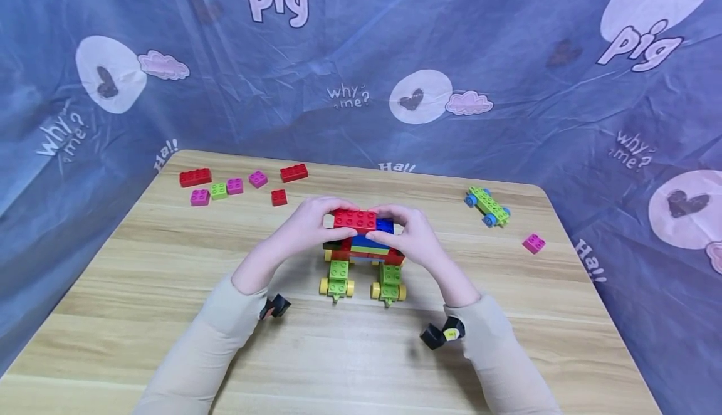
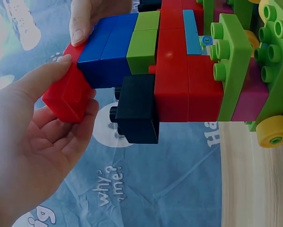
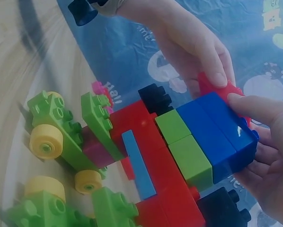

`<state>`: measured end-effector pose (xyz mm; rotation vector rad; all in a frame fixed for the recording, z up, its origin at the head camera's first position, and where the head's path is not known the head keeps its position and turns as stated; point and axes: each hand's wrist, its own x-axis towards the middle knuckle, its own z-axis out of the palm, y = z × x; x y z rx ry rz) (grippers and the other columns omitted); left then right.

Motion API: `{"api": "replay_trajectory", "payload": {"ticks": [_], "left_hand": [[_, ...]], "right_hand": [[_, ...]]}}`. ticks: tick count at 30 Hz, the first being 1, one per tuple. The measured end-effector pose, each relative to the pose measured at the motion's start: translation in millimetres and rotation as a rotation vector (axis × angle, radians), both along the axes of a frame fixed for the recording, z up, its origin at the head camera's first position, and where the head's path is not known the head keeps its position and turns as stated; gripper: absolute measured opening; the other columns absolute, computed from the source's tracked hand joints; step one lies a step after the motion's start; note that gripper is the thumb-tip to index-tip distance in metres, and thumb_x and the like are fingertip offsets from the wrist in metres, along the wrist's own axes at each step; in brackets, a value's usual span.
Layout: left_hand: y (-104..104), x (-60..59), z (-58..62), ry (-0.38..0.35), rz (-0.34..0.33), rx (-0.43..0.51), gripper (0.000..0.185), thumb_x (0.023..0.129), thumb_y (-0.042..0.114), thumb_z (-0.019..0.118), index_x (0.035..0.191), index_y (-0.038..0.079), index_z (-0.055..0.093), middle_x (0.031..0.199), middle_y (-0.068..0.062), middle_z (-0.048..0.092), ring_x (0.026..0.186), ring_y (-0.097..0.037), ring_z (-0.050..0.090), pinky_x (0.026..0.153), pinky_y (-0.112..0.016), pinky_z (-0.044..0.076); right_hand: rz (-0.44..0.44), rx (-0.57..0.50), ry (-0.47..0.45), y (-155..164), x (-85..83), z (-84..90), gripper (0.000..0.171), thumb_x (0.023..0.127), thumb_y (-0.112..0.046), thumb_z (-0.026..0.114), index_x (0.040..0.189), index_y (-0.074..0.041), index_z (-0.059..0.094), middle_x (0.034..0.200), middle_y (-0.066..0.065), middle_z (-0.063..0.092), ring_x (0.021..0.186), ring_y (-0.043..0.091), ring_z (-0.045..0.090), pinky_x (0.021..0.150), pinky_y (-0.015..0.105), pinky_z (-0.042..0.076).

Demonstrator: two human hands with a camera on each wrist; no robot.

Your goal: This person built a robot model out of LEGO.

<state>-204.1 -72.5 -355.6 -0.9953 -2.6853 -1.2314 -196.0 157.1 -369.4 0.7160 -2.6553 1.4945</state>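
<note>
A brick build (image 1: 363, 249) of red, blue, green and black bricks stands mid-table on two green wheeled bases (image 1: 338, 277) with yellow wheels. A red brick (image 1: 355, 219) lies on its top. My left hand (image 1: 333, 214) pinches that red brick's (image 2: 68, 97) left end between thumb and fingers. My right hand (image 1: 389, 224) grips its right end, with fingers curled beside the blue bricks (image 3: 222, 132). In the right wrist view the red brick (image 3: 217, 90) shows only partly between both hands. A black brick (image 2: 137, 109) juts from the build's side.
Several loose red, pink and green bricks (image 1: 234, 185) lie at the table's back left. A green base with blue wheels (image 1: 487, 206) and a pink brick (image 1: 533, 243) lie at the right. Blue printed cloth (image 1: 507, 57) rises behind the wooden table (image 1: 169, 315).
</note>
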Motion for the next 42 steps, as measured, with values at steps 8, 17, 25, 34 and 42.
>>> {"api": "replay_trajectory", "payload": {"ticks": [8, 17, 25, 34, 42], "left_hand": [[1.4, -0.2, -0.4, -0.003, 0.001, 0.013, 0.042, 0.085, 0.021, 0.077, 0.121, 0.002, 0.067, 0.115, -0.012, 0.071, 0.105, -0.028, 0.066, 0.094, -0.045, 0.053], [-1.3, -0.8, -3.7, 0.027, -0.008, 0.019, 0.042, 0.084, 0.021, 0.078, 0.121, 0.004, 0.067, 0.116, -0.011, 0.071, 0.108, -0.027, 0.066, 0.095, -0.043, 0.053], [-5.5, -0.5, 2.0, 0.038, -0.022, 0.022, 0.044, 0.084, 0.020, 0.078, 0.123, 0.003, 0.066, 0.122, -0.011, 0.069, 0.116, -0.028, 0.063, 0.102, -0.045, 0.049], [-22.0, -9.2, 11.7, 0.078, 0.021, 0.112, 0.036, 0.091, 0.019, 0.070, 0.123, 0.006, 0.065, 0.123, -0.010, 0.068, 0.115, -0.026, 0.061, 0.099, -0.045, 0.049], [-39.2, -28.9, 16.9, 0.120, 0.140, 0.154, 0.034, 0.092, 0.016, 0.068, 0.123, 0.004, 0.065, 0.124, -0.013, 0.067, 0.118, -0.028, 0.061, 0.103, -0.047, 0.047]], "right_hand": [[-0.017, -0.022, -0.041, 1.6, -1.1, -0.8, 0.038, 0.082, -0.014, 0.079, 0.115, 0.001, 0.068, 0.110, 0.018, 0.071, 0.104, 0.032, 0.068, 0.092, 0.050, 0.054], [-0.014, -0.008, -0.061, 1.5, -2.7, -1.8, 0.041, 0.081, -0.017, 0.080, 0.117, -0.001, 0.068, 0.110, 0.015, 0.072, 0.104, 0.030, 0.068, 0.092, 0.046, 0.054], [-0.009, -0.008, -0.061, 1.0, -3.0, -1.9, 0.040, 0.081, -0.017, 0.080, 0.116, 0.000, 0.068, 0.111, 0.016, 0.071, 0.105, 0.031, 0.068, 0.094, 0.047, 0.053], [-0.009, -0.005, -0.063, 1.4, -3.7, -3.8, 0.041, 0.081, -0.017, 0.080, 0.116, 0.000, 0.068, 0.111, 0.016, 0.071, 0.103, 0.030, 0.068, 0.095, 0.050, 0.052], [-0.012, -0.001, -0.063, 0.8, -2.8, -2.6, 0.040, 0.082, -0.017, 0.080, 0.116, -0.001, 0.068, 0.111, 0.015, 0.072, 0.103, 0.030, 0.068, 0.095, 0.048, 0.053]]}}
